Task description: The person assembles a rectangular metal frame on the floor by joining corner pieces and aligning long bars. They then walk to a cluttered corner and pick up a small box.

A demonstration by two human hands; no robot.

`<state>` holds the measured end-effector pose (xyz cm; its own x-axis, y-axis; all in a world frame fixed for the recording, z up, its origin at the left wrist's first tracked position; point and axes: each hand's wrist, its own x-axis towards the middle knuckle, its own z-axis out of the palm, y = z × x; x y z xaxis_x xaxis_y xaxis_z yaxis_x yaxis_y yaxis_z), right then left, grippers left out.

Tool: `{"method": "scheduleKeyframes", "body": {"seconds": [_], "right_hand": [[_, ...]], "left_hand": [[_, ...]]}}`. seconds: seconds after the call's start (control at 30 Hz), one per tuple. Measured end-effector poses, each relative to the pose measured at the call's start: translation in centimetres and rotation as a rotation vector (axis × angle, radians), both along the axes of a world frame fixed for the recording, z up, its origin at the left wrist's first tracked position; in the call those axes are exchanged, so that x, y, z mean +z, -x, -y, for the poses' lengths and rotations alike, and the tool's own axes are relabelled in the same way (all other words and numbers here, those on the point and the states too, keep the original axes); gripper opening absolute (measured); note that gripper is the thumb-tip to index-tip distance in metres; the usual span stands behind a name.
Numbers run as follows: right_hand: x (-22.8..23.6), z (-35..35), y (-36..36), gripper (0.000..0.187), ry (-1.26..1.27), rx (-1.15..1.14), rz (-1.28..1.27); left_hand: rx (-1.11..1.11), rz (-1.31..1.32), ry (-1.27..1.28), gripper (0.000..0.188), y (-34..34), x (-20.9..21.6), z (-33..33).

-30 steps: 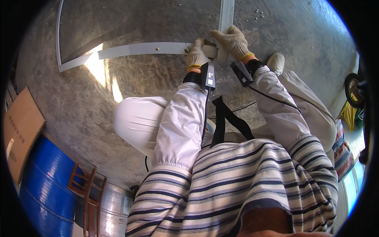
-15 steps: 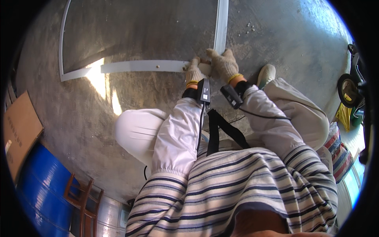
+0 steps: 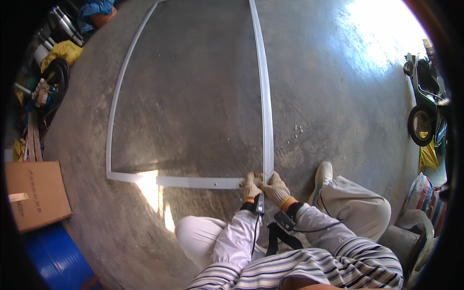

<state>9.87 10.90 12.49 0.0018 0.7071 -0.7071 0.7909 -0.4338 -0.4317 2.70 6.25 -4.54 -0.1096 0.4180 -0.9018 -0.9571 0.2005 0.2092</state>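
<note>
The person crouches on the concrete floor [image 3: 338, 96], both gloved hands pressed together at the near right corner of a white metal frame [image 3: 265, 96] with grey mesh stretched across it, lying flat and running off toward twelve o'clock. The left hand [image 3: 250, 186] is curled down on the bottom rail's end; the right hand [image 3: 276, 188] is closed over the corner joint just beside it, at its three o'clock. It looks like the corner is being seated or fastened, and a next move would want steady pressure there without shifting the rails. A cardboard box [image 3: 36, 193] sits at nine o'clock, a scooter [image 3: 425, 106] at two o'clock.
</note>
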Motion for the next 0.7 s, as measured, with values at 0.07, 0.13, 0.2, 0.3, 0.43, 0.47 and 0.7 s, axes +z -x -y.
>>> {"method": "scheduleKeyframes", "body": {"seconds": [0.07, 0.13, 0.2, 0.3, 0.43, 0.47, 0.7], "right_hand": [[-0.4, -0.3, -0.3, 0.067, 0.072, 0.007, 0.044], [-0.8, -1.0, -0.4, 0.068, 0.155, -0.003, 0.021], [-0.8, -1.3, -0.8, 0.070, 0.222, 0.023, 0.083], [-0.3, -2.1, -0.9, 0.070, 0.277, 0.050, 0.094], [0.1, -3.3, -1.5, 0.068, 0.268, 0.133, 0.092], [0.0, -3.5, -1.7, 0.069, 0.268, 0.150, 0.117], [-2.3, -3.2, -4.1, 0.078, -0.088, 0.319, -0.032]], "left_hand": [[-0.072, -0.165, -0.064, 0.030, -0.8, -3.7, 0.9], [0.076, 0.050, -0.096, 0.029, -1.3, -7.7, 1.6], [-0.347, -0.580, -0.164, 0.031, -1.4, -11.2, 2.7], [-0.387, -0.467, -0.166, 0.055, -1.4, -13.3, 3.1], [-0.439, -0.258, -0.078, 0.068, -0.8, -8.4, 3.0], [-0.568, -0.373, -0.079, 0.070, -0.5, -6.2, 3.0], [-1.320, -1.052, -0.087, 0.090, 3.4, 4.0, 1.1]]}}
